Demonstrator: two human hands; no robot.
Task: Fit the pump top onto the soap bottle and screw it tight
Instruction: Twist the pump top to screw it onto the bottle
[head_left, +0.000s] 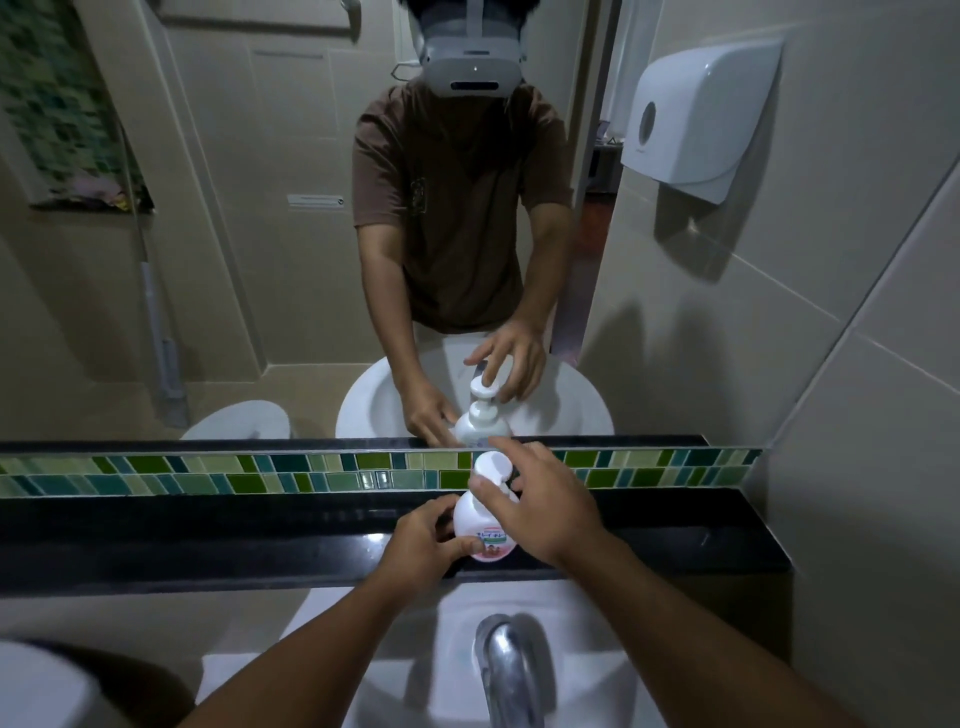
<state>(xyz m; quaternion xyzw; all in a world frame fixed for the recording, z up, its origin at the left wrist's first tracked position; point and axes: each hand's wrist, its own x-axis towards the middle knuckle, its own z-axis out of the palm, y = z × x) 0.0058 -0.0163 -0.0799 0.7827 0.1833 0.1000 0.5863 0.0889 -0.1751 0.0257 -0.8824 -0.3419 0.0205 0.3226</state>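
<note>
A bathroom, tiled in beige. A white sink with a chrome tap sits below a black ledge; a mirror rises above a green mosaic strip, and a paper-towel dispenser hangs on the right wall.

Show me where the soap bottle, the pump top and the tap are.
soap bottle (485, 535): head view, on its white body above the label.
pump top (491, 465): head view, on the flat white press head.
tap (511, 670): head view, on the chrome spout.
</note>
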